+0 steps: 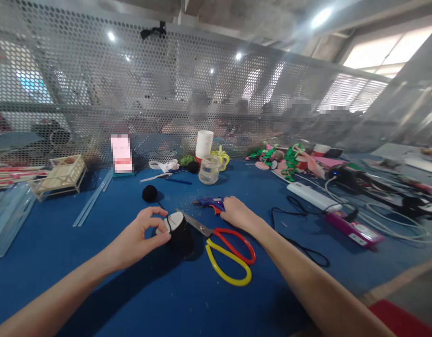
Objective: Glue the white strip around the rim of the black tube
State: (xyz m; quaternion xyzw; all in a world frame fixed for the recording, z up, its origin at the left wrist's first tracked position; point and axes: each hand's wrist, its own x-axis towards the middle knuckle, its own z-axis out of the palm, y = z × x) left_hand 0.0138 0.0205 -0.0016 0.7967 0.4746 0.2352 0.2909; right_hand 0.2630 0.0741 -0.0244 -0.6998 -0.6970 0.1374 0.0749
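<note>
In the head view, the person's left hand (142, 236) pinches an oval white piece (175, 219) between thumb and fingers, over the middle of the blue bench (230, 313); a black band crosses the piece and a dark mass, too blurred to name, adjoins it. The right hand (239, 214) is closed round the grip of a blue glue gun (209, 202), its nozzle toward the bench's left edge. Scissors (208, 231) with red and yellow handles lie between the hands. Beyond the left hand sits a black ball (150, 193); toward the bench's far edge stand a clear jar (209, 171) and stacked white cups (204, 142).
</note>
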